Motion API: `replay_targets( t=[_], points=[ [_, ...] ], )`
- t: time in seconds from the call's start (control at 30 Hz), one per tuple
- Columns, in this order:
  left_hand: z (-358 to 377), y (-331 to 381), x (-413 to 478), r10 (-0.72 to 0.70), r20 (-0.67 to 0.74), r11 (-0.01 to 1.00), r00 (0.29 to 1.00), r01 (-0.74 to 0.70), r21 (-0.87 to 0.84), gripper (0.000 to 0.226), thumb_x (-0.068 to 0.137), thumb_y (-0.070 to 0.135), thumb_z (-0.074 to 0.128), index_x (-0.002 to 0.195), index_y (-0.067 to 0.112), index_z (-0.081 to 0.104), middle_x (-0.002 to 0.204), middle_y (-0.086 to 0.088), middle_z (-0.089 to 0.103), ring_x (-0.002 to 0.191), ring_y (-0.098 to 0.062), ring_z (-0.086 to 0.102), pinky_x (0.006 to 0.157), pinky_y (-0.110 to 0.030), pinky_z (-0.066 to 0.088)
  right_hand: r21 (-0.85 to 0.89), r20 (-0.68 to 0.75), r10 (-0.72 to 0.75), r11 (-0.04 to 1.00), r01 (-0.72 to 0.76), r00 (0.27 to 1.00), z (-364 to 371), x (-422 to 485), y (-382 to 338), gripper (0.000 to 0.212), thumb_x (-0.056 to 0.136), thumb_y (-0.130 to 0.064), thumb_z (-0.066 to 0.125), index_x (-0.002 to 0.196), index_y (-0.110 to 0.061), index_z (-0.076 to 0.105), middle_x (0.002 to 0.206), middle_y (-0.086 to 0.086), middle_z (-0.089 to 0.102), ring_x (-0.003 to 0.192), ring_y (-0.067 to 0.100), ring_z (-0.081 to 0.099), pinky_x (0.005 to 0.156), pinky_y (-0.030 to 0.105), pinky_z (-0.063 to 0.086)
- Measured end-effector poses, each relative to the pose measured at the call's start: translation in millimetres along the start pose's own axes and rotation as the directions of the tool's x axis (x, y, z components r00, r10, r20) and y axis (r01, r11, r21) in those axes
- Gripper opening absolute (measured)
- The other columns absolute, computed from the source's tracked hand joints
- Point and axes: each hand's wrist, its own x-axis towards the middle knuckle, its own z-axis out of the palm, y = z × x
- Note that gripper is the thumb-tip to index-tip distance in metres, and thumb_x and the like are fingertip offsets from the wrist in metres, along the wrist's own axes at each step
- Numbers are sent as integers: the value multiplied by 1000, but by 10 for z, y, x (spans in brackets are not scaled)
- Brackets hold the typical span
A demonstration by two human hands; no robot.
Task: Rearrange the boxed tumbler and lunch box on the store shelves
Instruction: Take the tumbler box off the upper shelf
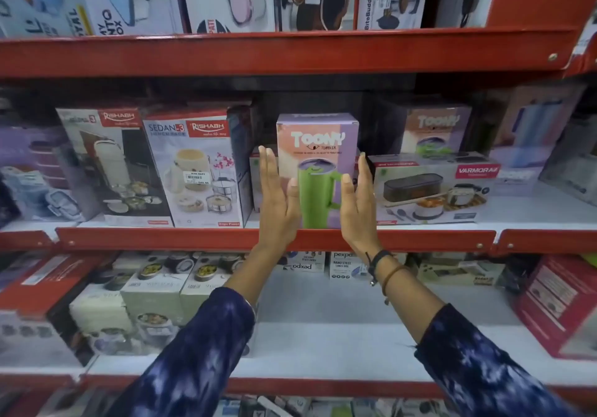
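A pink and lilac boxed tumbler (318, 145), printed with a green tumbler, stands upright at the front of the middle shelf (200, 239). My left hand (278, 200) is flat beside its left edge and my right hand (357, 203) beside its right edge, palms facing each other. Fingers are straight and apart, with both thumbs over the box's front face; neither hand closes on it. To its right lies a wide Varmora lunch box carton (433, 187). A second Toony tumbler box (436, 132) stands behind that carton.
Two tall Rishabh lunch pack boxes (193, 171) stand left of the tumbler box, with a low box (255, 184) partly hidden between them. The upper shelf (290, 51) holds cookware cartons. Lunch box cartons (155, 294) fill the lower shelf's left; a red box (559, 303) sits at its right.
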Motion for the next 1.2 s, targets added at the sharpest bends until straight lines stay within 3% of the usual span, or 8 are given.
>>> replay_targets(
  t=[0.07,0.17,0.27,0.4,0.53,0.83,1.1,1.2],
  points=[
    [3,-13,28,-112,7,993,994,112,-42,59,99,30,30,148,23,-3,155,-10,27,138,-27,34,113,-41,31,68,11,101,992,-102,995,39,21,0,55,99,-40,30,148,-22,14,158,-1,19,144,10,17,120,40,18],
    [-27,-55,56,-227,7,973,974,226,46,53,100,32,31,148,25,12,100,-8,65,83,-26,60,73,-36,45,67,9,149,987,-149,989,40,73,23,51,99,-36,37,146,-21,25,151,1,37,138,14,34,115,38,31],
    [-110,-134,142,-224,27,968,974,220,121,48,94,40,32,139,25,38,105,-8,69,90,-29,63,81,-47,52,6,-31,134,991,-134,990,-53,170,27,46,95,-27,51,138,-16,43,127,-2,60,110,17,60,97,31,49],
    [-183,-96,131,-218,56,974,974,214,70,43,92,31,45,134,24,45,95,-7,72,77,-25,66,77,-48,56,85,12,131,988,-131,991,-166,209,21,46,89,-12,60,133,-13,50,121,-1,64,93,-10,61,92,18,50],
    [-253,94,61,-172,24,983,985,173,-60,44,94,20,50,137,19,44,112,1,70,84,-9,64,88,-42,57,168,-5,68,984,-66,998,-336,144,-127,48,89,-8,60,135,-9,47,132,7,59,103,-12,58,96,18,48],
    [-319,727,-153,-166,-2,964,986,162,-210,47,88,30,57,134,24,49,102,7,70,88,-16,71,76,-45,61,183,-114,-72,979,92,991,-949,-83,-492,47,88,-14,63,133,-10,50,128,-2,60,106,-1,62,90,23,52],
    [-55,764,-979,-218,151,940,964,249,-235,48,86,25,60,133,21,50,115,16,65,96,-14,70,81,-48,60,209,-106,44,978,-21,993,-1436,-709,-36,42,83,-9,68,123,-17,57,121,-4,62,106,4,64,82,17,52],
    [62,682,-1378,-261,224,918,939,314,-244,50,88,21,60,137,20,47,118,11,64,100,-9,67,83,-33,60,192,-52,111,976,-99,992,-1555,-989,253,43,83,-7,67,124,-13,56,126,2,61,107,4,63,83,14,50]
  ],
)
